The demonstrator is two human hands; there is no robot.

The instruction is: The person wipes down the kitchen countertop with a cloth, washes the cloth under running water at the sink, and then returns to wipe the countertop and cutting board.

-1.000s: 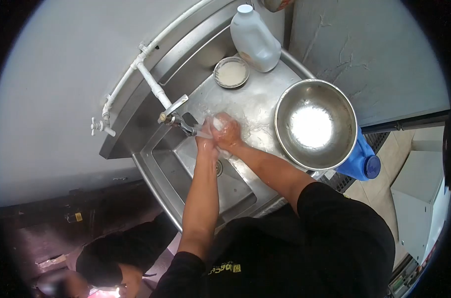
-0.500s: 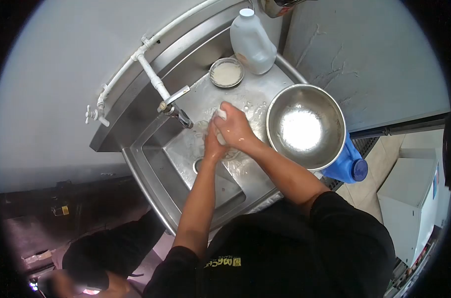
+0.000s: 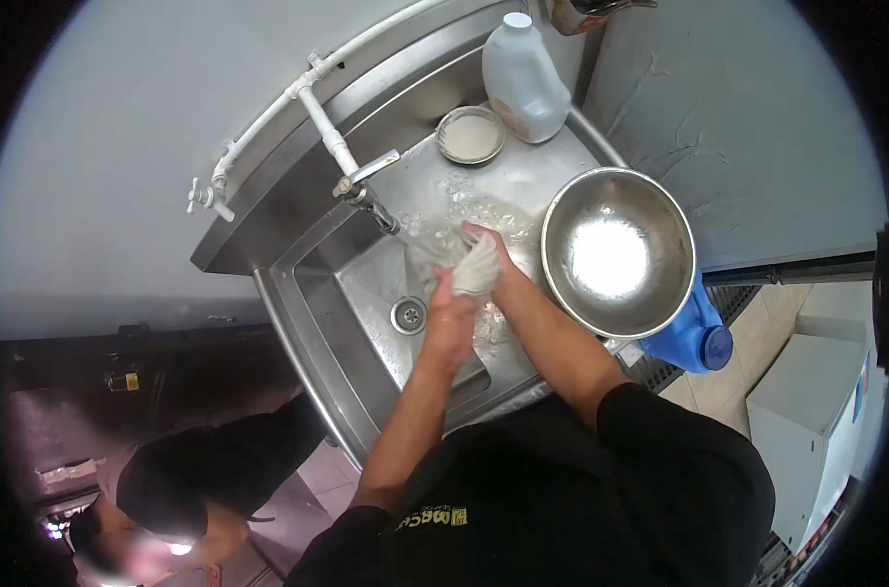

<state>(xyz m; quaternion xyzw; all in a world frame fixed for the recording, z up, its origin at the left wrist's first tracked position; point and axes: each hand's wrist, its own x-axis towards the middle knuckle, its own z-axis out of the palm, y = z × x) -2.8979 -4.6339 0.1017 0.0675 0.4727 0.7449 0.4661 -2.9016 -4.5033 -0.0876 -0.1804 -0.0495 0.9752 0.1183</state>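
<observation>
While the tap (image 3: 374, 207) seems to be running, the left hand (image 3: 451, 315) is clenching its fingers around the cloth (image 3: 477, 269), left of the bowl (image 3: 616, 256); the right hand (image 3: 504, 266), fingers partly hidden, is gripping its far side. They are apparently wringing or rinsing it; the next move is calling for a firm hold.

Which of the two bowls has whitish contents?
The small bowl beside the translucent plastic jug; the large steel bowl shows only bare, shiny metal inside.
</observation>
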